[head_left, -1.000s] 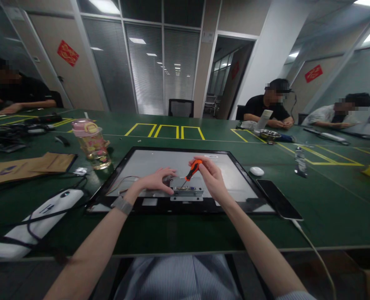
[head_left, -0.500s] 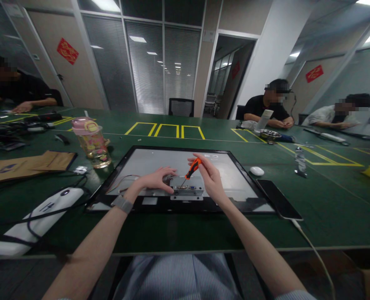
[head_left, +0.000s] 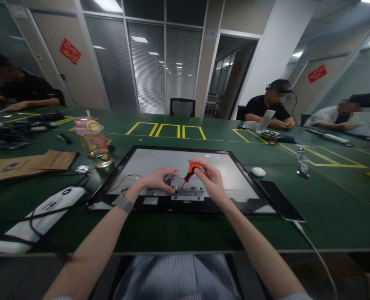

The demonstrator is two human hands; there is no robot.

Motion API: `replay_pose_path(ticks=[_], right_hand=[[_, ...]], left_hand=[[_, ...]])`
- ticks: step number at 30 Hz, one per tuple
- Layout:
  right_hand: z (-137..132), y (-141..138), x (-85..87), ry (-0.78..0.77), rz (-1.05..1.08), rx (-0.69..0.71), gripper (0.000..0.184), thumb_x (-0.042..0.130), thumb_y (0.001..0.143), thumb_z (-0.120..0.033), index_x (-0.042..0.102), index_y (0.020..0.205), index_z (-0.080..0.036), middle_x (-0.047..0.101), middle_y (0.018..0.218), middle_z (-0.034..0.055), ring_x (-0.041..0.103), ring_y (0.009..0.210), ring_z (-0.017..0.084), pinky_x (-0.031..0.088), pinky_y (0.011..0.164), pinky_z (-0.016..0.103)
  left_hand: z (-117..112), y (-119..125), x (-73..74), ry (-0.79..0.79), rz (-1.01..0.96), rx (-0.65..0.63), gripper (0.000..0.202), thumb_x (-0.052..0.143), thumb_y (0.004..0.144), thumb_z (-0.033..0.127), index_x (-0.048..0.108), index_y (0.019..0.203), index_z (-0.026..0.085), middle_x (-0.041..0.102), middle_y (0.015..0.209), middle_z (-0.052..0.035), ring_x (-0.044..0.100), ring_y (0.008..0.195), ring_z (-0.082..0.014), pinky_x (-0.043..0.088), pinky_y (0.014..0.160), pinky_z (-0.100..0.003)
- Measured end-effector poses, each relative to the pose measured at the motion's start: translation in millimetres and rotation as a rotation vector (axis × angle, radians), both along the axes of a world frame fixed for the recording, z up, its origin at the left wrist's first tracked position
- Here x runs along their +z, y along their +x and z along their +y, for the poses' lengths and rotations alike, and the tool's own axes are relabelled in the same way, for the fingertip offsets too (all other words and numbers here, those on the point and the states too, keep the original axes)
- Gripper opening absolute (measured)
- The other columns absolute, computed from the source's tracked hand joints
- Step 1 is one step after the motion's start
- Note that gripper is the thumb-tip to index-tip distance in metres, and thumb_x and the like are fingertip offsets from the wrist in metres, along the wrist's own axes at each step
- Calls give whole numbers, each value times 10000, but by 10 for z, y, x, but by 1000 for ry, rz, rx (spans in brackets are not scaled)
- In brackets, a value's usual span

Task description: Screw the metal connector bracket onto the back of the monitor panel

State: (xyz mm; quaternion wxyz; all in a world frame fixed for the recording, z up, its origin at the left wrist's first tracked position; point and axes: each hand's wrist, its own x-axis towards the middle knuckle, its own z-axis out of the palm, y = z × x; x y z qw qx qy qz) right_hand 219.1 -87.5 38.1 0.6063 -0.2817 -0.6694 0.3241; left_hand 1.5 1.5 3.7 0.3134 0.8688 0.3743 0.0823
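A flat display panel with a black frame lies face down or back up on the green table; I cannot tell which. Near its front edge sits a metal bracket with small connectors along it. My right hand grips an orange and black screwdriver, tilted, its tip down at the left part of the bracket. My left hand rests over the panel, fingers spread, with the thumb at the bracket's left end. Thin wires lie on the panel beside the left wrist.
To the left are a white power strip with black cables, a brown paper packet and a pink-lidded bottle. A phone on a cable and a white earbud case lie right. Other people sit around the table.
My right fingers have shifted lower and closer around the screwdriver handle, which has turned and moved slightly. My left hand stays in place. The view has shifted a little.
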Motion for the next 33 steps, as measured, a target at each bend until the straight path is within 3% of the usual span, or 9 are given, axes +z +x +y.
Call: replay_pose_path(ticks=[3, 10, 15, 17, 21, 27, 29, 33], right_hand=[[33, 20, -18, 1, 11, -38, 187, 637, 804, -266, 649, 990, -255, 627, 997, 41, 604, 945, 173, 519, 845, 342], [42, 8, -70, 60, -47, -167, 260, 581, 847, -239, 602, 1105, -265, 626, 1020, 54, 618, 959, 178, 506, 897, 376], [20, 10, -73, 163, -121, -340, 249, 628, 812, -260, 627, 1061, -268, 611, 936, 48, 618, 848, 184, 535, 812, 380], [8, 21, -65, 150, -154, -295, 277, 576, 846, -262, 601, 1123, -266, 623, 1000, 65, 627, 887, 193, 532, 829, 387], [4, 26, -55, 54, -133, -78, 358, 494, 889, -246, 514, 1246, -270, 613, 1155, 80, 643, 962, 194, 533, 853, 380], [6, 25, -53, 196, -226, -314, 304, 629, 806, -248, 606, 1108, -270, 608, 963, 54, 609, 820, 177, 543, 753, 346], [-9, 23, -48, 215, -249, -290, 300, 589, 833, -242, 596, 1132, -268, 613, 1007, 66, 612, 878, 192, 529, 810, 370], [-1, 14, -57, 94, -125, -137, 313, 520, 878, -239, 556, 1189, -260, 626, 1095, 73, 620, 985, 197, 513, 883, 384]], left_hand=[[-13, 0, 15, -9, 4, -1, 697, 773, 594, 479, 534, 1221, 291, 321, 1493, -16, 99, 1427, -277, 25, 1167, -462], [4, -10, 2, -12, 11, -11, 708, 761, 603, 501, 525, 1236, 290, 304, 1502, -14, 76, 1430, -279, 22, 1165, -467], [15, -1, -4, -10, 5, -9, 692, 767, 596, 492, 536, 1221, 305, 317, 1496, -9, 88, 1430, -274, 20, 1165, -459], [18, 1, -8, -6, 5, -8, 694, 769, 589, 498, 542, 1215, 302, 320, 1495, -12, 90, 1429, -276, 22, 1164, -460], [22, 4, -12, 4, -2, -12, 703, 768, 585, 509, 541, 1217, 300, 316, 1497, -19, 89, 1429, -281, 8, 1162, -469], [-11, 17, 15, -10, 1, 4, 674, 778, 589, 457, 544, 1204, 305, 332, 1489, -12, 112, 1427, -269, 16, 1164, -463], [-13, 15, 9, -9, -7, 5, 677, 779, 587, 457, 543, 1204, 311, 339, 1485, -9, 110, 1427, -267, 14, 1164, -461], [7, 0, -24, -5, -23, 0, 690, 778, 580, 486, 544, 1205, 312, 330, 1489, -12, 97, 1428, -274, 20, 1164, -463]])
